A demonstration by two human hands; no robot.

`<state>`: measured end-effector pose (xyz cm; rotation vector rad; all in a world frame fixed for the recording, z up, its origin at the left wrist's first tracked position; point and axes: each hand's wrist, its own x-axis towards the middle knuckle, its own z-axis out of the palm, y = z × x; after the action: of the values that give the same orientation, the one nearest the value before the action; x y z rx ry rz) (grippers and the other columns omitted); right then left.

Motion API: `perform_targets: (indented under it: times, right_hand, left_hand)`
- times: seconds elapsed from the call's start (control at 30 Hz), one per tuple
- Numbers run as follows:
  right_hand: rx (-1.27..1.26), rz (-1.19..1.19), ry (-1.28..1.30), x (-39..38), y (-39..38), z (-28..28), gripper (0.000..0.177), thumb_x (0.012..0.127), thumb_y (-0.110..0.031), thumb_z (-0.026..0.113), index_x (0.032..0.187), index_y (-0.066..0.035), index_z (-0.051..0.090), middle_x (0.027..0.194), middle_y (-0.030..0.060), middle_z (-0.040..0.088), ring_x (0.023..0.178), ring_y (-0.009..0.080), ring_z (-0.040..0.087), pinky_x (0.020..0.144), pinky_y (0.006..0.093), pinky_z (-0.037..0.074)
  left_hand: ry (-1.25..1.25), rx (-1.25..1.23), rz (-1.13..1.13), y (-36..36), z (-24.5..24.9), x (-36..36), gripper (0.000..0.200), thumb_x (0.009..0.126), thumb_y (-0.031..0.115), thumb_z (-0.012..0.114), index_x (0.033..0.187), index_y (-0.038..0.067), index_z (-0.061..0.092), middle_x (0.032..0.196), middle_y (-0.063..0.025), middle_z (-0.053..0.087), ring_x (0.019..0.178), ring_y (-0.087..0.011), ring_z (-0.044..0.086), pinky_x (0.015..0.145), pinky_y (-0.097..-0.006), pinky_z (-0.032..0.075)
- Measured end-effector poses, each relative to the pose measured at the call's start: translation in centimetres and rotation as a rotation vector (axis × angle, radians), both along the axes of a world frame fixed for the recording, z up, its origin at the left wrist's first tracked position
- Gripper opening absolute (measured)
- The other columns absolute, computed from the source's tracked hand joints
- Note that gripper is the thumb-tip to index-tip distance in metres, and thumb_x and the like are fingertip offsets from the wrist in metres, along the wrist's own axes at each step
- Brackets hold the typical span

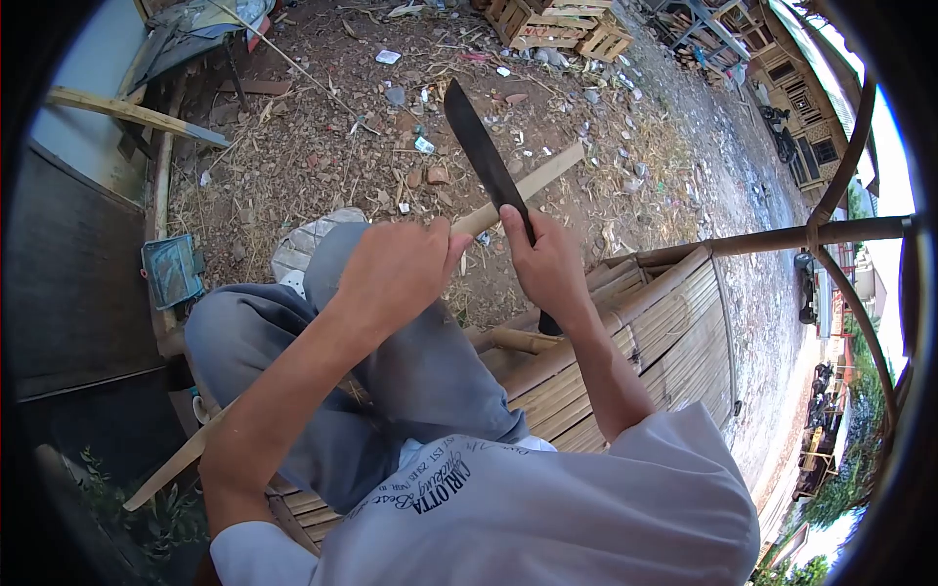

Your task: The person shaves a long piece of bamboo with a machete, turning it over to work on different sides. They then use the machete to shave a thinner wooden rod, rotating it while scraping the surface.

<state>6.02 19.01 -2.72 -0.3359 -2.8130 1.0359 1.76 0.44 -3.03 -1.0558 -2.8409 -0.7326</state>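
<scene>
My left hand (399, 269) is closed around a long, flat, pale bamboo strip (555, 173). One end of the strip points up and right; its other end (161, 483) comes out beyond my left forearm at lower left. My right hand (549, 262) grips a machete (479, 146), fingers wrapped round the handle and thumb at the base of the blade. The dark blade points up and slightly left, crossing the strip just right of my left hand. The butt of the handle shows below my right hand.
I sit on a slatted bamboo bench (674, 327). Litter and dry leaves cover the ground (322, 146). A blue plastic container (172, 273) lies at left by a dark panel (78, 273). Wooden crates (547, 27) stand at the top, and a bamboo pole (782, 237) crosses at right.
</scene>
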Motion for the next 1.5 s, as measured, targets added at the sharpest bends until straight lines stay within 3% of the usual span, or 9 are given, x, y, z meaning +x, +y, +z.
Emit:
perform_targets:
  times: [0.13, 0.27, 0.47, 0.53, 0.57, 0.63, 0.73, 1.07, 1.5]
  right_hand:
    - [-0.100, -0.104, -0.056, -1.8, 1.3, 1.2, 0.044, 0.099, -0.039, 0.051, 0.084, 0.001, 0.062, 0.058, 0.0168, 0.055, 0.051, 0.0258, 0.054, 0.052, 0.0405, 0.039]
    - [-0.046, 0.033, -0.054, -0.1, -0.6, 0.8, 0.045, 0.099, -0.038, 0.050, 0.083, 0.002, 0.061, 0.058, 0.0158, 0.054, 0.053, 0.0270, 0.054, 0.054, 0.0413, 0.039]
    - [-0.072, -0.170, 0.060, -1.5, 2.7, -1.2, 0.043, 0.100, -0.037, 0.050, 0.082, 0.001, 0.058, 0.061, 0.0133, 0.053, 0.052, 0.0235, 0.051, 0.053, 0.0404, 0.038]
    - [-0.313, -0.129, 0.103, -0.9, 2.8, -2.2, 0.027, 0.103, -0.030, 0.049, 0.098, -0.005, 0.055, 0.059, -0.0018, 0.048, 0.052, 0.0057, 0.044, 0.046, 0.0250, 0.035]
    - [-0.312, -0.131, 0.100, -0.3, 2.7, -2.5, 0.027, 0.103, -0.030, 0.049, 0.098, -0.005, 0.055, 0.059, -0.0018, 0.048, 0.052, 0.0057, 0.044, 0.046, 0.0250, 0.035]
    - [-0.581, -0.166, 0.186, 0.8, 1.0, -2.2, 0.029, 0.103, -0.025, 0.046, 0.125, -0.006, 0.048, 0.065, -0.0022, 0.049, 0.055, 0.0037, 0.047, 0.048, 0.0203, 0.038]
    - [-0.430, -0.121, 0.208, 2.2, -0.1, -2.9, 0.039, 0.102, -0.024, 0.048, 0.136, -0.005, 0.045, 0.066, 0.0063, 0.054, 0.056, 0.0131, 0.054, 0.052, 0.0318, 0.043]
    - [-0.216, 0.183, 0.247, 3.7, -1.2, -4.8, 0.045, 0.104, -0.035, 0.041, 0.143, -0.014, 0.048, 0.064, 0.0089, 0.046, 0.059, 0.0222, 0.049, 0.062, 0.0340, 0.043]
    - [-0.193, 0.269, 0.252, 2.1, 0.1, -3.8, 0.049, 0.101, -0.026, 0.047, 0.149, -0.017, 0.039, 0.085, 0.0153, 0.060, 0.067, 0.0250, 0.055, 0.066, 0.0351, 0.045]
  left_hand:
    - [-0.113, -0.037, 0.021, 0.3, 0.8, 0.0, 0.038, 0.100, 0.036, 0.047, 0.083, 0.004, 0.057, 0.060, -0.0143, 0.060, 0.057, -0.0358, 0.060, 0.055, -0.0474, 0.046]
    - [-0.038, 0.014, -0.009, 0.1, 0.2, 0.2, 0.038, 0.100, 0.036, 0.048, 0.082, 0.004, 0.057, 0.062, -0.0152, 0.060, 0.059, -0.0355, 0.061, 0.056, -0.0477, 0.046]
    - [-0.144, 0.038, -0.003, -0.3, 1.0, -0.1, 0.038, 0.100, 0.037, 0.048, 0.081, 0.004, 0.056, 0.061, -0.0163, 0.057, 0.059, -0.0374, 0.058, 0.057, -0.0491, 0.042]
    - [-0.271, 0.095, -0.033, -0.4, 1.3, -0.8, 0.040, 0.100, 0.037, 0.048, 0.079, 0.003, 0.055, 0.060, -0.0172, 0.056, 0.059, -0.0387, 0.056, 0.057, -0.0496, 0.040]
    - [-0.274, 0.095, -0.034, -0.4, 1.4, -0.9, 0.040, 0.100, 0.037, 0.048, 0.079, 0.003, 0.055, 0.060, -0.0172, 0.056, 0.059, -0.0387, 0.056, 0.057, -0.0496, 0.040]
    - [-0.300, 0.120, -0.031, -0.4, 1.4, -0.9, 0.042, 0.100, 0.037, 0.048, 0.078, 0.002, 0.055, 0.061, -0.0180, 0.055, 0.060, -0.0392, 0.056, 0.059, -0.0498, 0.039]
    - [-0.276, 0.104, -0.030, -0.2, 1.4, -0.8, 0.042, 0.100, 0.037, 0.048, 0.079, 0.002, 0.056, 0.060, -0.0182, 0.056, 0.060, -0.0397, 0.056, 0.058, -0.0504, 0.039]
    - [-0.281, 0.052, -0.012, -0.1, 1.4, -0.5, 0.037, 0.100, 0.034, 0.048, 0.084, 0.002, 0.060, 0.062, -0.0190, 0.060, 0.062, -0.0404, 0.059, 0.059, -0.0511, 0.042]
    - [-0.204, 0.005, -0.020, -0.2, 1.3, -0.4, 0.041, 0.101, 0.037, 0.045, 0.083, 0.002, 0.059, 0.065, -0.0204, 0.063, 0.063, -0.0408, 0.062, 0.059, -0.0517, 0.048]
